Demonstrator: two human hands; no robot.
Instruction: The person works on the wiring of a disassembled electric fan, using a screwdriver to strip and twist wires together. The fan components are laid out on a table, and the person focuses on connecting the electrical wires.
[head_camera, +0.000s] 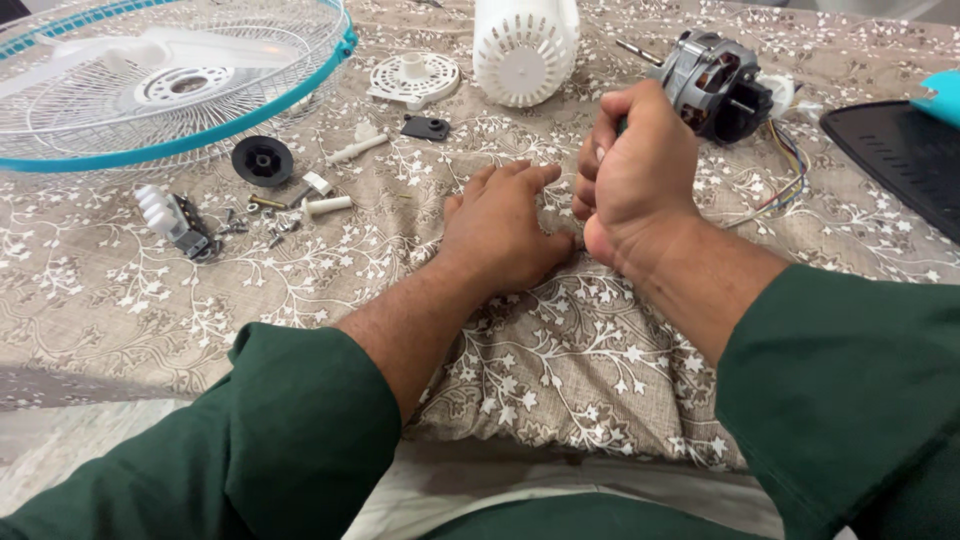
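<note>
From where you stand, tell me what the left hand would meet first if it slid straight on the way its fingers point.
The left hand lies flat on the patterned cloth, fingers pointing up and slightly right. Only bare cloth lies just ahead; further on, probably the white vented housing, though depth is unclear.

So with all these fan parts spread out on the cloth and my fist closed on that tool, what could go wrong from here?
1. The small screws lie loose on the patterned cloth; they could get lost in its folds.
2. The right hand is fisted around a dark-handled tool close to the left hand, so a slip might jab those fingers.
3. The motor trails thin wires that may snag.
</note>
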